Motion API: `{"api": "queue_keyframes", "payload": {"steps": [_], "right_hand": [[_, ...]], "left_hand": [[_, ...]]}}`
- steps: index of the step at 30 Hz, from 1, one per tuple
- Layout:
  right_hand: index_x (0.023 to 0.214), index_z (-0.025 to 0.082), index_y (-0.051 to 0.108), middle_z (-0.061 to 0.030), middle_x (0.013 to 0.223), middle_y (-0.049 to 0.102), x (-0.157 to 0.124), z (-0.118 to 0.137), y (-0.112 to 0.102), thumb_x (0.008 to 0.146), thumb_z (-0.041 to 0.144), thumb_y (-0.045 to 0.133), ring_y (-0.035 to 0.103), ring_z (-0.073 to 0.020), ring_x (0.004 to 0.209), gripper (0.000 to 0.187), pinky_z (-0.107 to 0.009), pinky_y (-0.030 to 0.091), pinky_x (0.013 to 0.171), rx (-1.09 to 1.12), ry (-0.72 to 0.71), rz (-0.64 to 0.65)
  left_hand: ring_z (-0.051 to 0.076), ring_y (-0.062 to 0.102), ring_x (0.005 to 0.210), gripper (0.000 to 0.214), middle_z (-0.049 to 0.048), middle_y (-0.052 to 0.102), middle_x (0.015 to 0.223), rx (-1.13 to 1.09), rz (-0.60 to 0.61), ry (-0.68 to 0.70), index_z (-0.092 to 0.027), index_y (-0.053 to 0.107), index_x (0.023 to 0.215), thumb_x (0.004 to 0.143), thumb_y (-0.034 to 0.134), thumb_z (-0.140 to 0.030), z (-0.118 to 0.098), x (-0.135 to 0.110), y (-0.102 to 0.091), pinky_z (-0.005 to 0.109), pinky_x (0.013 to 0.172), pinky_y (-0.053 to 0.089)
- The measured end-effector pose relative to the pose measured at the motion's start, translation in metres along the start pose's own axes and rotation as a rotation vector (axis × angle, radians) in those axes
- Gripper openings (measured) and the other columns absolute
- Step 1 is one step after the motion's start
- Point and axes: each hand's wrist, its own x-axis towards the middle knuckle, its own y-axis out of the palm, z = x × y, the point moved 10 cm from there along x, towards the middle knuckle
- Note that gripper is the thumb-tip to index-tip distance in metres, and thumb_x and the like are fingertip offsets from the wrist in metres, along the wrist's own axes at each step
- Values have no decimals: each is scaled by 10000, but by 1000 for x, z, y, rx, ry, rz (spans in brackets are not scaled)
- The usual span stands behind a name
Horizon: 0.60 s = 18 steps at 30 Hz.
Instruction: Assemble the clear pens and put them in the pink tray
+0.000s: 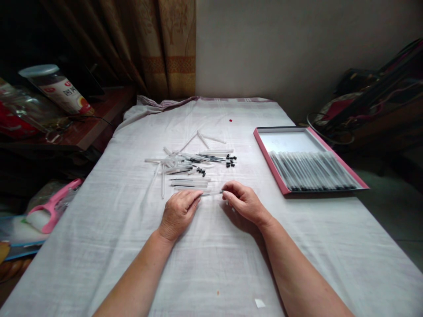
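My left hand is closed around the left part of a clear pen, which lies level just above the cloth. At its other end, my right hand pinches a small dark piece that looks like a black end plug; the fingers partly hide it. Just beyond my hands, several clear pen barrels with dark refills lie side by side. Farther back is a loose pile of translucent tubes and refills. Small black plugs are scattered at the pile's right side, with more black plugs in front.
To the right, a pink-edged box holds a row of pens with black ends. A tiny red piece lies far back on the white tablecloth; a white scrap is near me. Pink-handled scissors are at the left.
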Motion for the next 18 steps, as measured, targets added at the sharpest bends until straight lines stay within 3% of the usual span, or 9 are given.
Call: {"api": "queue_keyframes", "payload": {"steps": [10,13,15,18], "right_hand": [[757,189,588,-5,670,624,3,0,-1,860,335,508,563,-123,575,195,-244,454,561,41,32,-30],[957,184,623,-33,818,670,2,3,1,862,346,533,590,-130,630,208,-255,476,594,35,-5,-38],[1137,199,605,-55,960,682,1,12,7,844,337,584,612,-140,717,324,-263,490,652,-28,-88,-26],[1135,233,653,-53,947,687,-1,25,21,846,306,603,618,-151,757,303,-272,484,709,-170,-204,27]], "left_hand": [[184,657,900,239,49,730,976,-6,-74,17,-243,680,1093,905,541,-196,0,0,-8,315,792,511],[183,656,911,230,47,730,990,0,-56,20,-243,677,1093,909,542,-208,-1,1,-6,317,801,506],[183,654,923,228,47,729,1003,0,-30,37,-236,668,1102,913,541,-215,-3,1,-3,319,808,503],[185,657,909,215,51,730,987,20,-13,50,-225,660,1094,914,542,-232,-5,1,-1,326,802,500]]}}
